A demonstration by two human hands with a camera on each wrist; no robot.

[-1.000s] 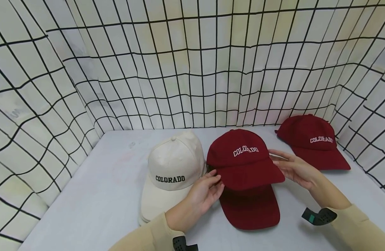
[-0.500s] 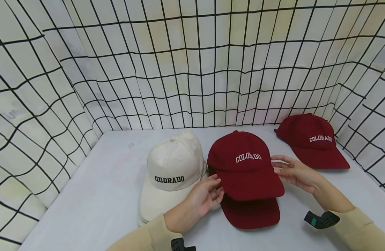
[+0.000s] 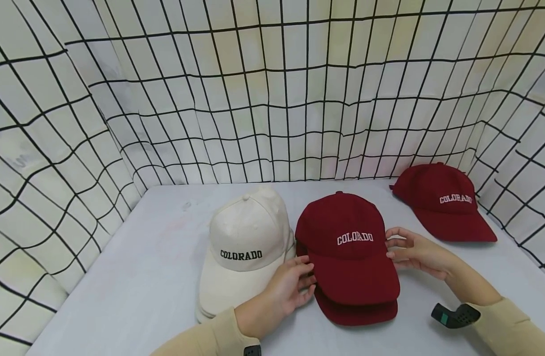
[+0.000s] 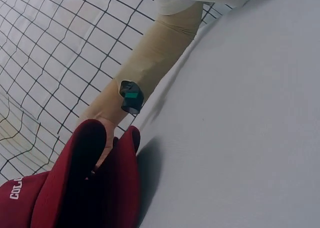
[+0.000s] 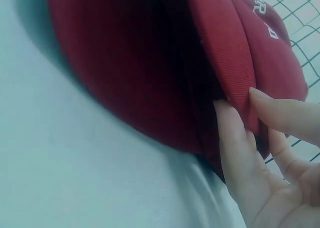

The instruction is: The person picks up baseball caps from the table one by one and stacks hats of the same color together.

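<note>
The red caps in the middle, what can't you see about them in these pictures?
- Head view: the lower red cap lies under the top red cap; only its brim edge shows, any lettering is hidden.
- Right wrist view: too close and blurred; the top cap's word is cut off by the edge.
- Head view: the left hand has its fingertips tucked behind the brim.
- Left wrist view: the right hand is mostly hidden by the brims.

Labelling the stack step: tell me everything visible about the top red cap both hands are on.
The top red cap is dark red, of twill-like cloth, with a rounded panelled crown, a button on top and white block "COLORADO" lettering on the front. Its curved brim points at the person. It sits crown up, nested on a second red cap whose brim edge shows beneath. The left hand pinches its brim's left edge and the right hand its right edge. It stands on the white table, right of the cream caps.
</note>
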